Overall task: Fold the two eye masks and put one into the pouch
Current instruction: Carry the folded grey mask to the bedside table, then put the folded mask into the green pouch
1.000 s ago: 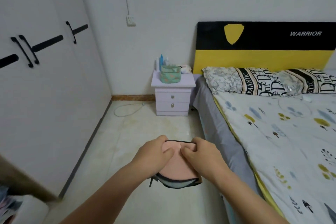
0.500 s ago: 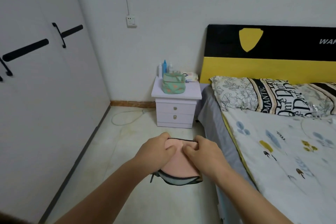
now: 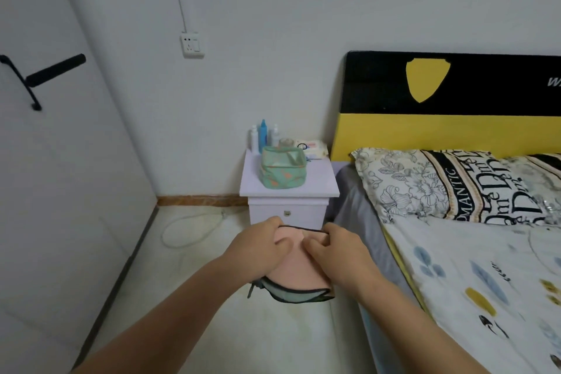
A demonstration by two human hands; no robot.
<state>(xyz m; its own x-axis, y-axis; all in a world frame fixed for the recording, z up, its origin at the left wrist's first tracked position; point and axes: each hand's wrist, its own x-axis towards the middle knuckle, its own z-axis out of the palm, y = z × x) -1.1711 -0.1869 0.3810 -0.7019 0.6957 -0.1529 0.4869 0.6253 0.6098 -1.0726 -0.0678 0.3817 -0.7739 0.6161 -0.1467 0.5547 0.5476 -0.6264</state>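
Observation:
A folded pink eye mask [image 3: 299, 267] with a black edge lies on top of a second, pale green eye mask [image 3: 291, 294], both held in the air over the floor. My left hand [image 3: 258, 244] grips the stack from the left, thumb pressed on the pink face. Gripping from the right is my right hand [image 3: 337, 250], its fingers also on the pink mask. The green pouch [image 3: 283, 171] with orange marks stands open on the nightstand [image 3: 318, 184], well beyond my hands.
Bottles [image 3: 263, 136] and a wipes pack [image 3: 312, 147] sit behind the pouch. The bed [image 3: 473, 276] with pillows runs along the right. A white wardrobe [image 3: 54, 191] lines the left. A cable [image 3: 188, 228] lies on the tiled floor.
The view has moved closer to the nightstand and shifted left, so the nightstand and pouch appear larger. Both hands keep the same grip on the stacked masks.

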